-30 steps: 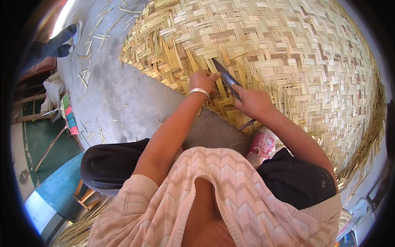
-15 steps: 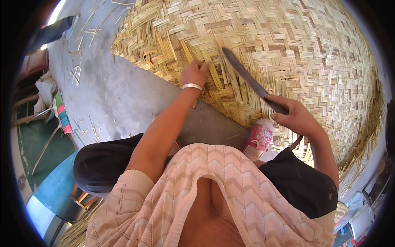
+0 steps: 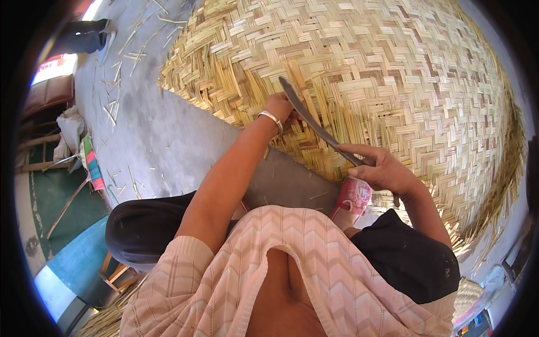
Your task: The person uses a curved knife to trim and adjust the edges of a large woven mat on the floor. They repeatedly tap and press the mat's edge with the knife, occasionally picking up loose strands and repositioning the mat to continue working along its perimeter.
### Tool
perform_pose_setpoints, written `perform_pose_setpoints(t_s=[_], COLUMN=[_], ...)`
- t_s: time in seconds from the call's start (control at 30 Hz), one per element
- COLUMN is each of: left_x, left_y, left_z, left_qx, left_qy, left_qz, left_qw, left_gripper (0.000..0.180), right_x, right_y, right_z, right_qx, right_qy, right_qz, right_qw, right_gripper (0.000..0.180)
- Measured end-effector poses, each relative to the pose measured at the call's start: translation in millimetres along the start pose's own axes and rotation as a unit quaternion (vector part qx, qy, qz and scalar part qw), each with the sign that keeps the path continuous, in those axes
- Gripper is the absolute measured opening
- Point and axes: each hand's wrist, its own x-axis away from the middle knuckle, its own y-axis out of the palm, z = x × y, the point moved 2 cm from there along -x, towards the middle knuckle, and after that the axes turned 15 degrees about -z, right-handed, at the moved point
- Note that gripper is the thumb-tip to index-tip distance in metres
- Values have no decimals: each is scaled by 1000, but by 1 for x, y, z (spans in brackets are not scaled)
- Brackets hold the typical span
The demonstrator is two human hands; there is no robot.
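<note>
A large woven mat of pale yellow and brown strips (image 3: 393, 73) lies on the floor before me. My right hand (image 3: 383, 169) is wrapped round the near end of a long, dark, slightly curved flat tool (image 3: 314, 126), its far end slanting away to the left over the mat. Near the mat's left edge, my left hand (image 3: 281, 108), with a silver bangle at the wrist, has its fingers curled down among the strips. The tool's far part passes close beside those fingers and partly hides them. What they pinch cannot be made out.
My foot in a pink shoe (image 3: 352, 196) stands at the mat's near edge. Cut straw bits (image 3: 135, 55) are scattered over the grey floor (image 3: 168, 135). Left of me are a green board (image 3: 62, 202) and a blue surface (image 3: 78, 241). Another person's dark-clad leg (image 3: 84, 38) shows far left.
The tool and my right hand have moved left and nearer to me, bringing the tool's far part beside my left hand. My left hand has shifted slightly right and nearer.
</note>
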Motion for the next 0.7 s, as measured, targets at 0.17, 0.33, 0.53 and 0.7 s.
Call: perform_pose_setpoints(t_s=[0.17, 0.33, 0.53, 0.7], left_x=[6, 8, 9, 6], left_y=[0, -3, -10, -13], left_z=[-14, -28, -30, -27], left_qx=[3, 7, 153, 212], left_qy=[67, 83, 76, 67], left_qz=[81, 95, 41, 33], left_qw=[994, 992, 984, 974], left_gripper=[20, 17, 23, 31], right_x=[-20, -37, -43, -32], right_y=[-2, -13, -19, -26], right_z=[14, 11, -17, -41], right_qx=[-14, 183, 324, 303], right_qy=[-6, -13, 65, 78], right_qz=[-9, 49, 78, 44], right_qw=[1000, 982, 941, 949], right_gripper=[56, 50, 51, 48])
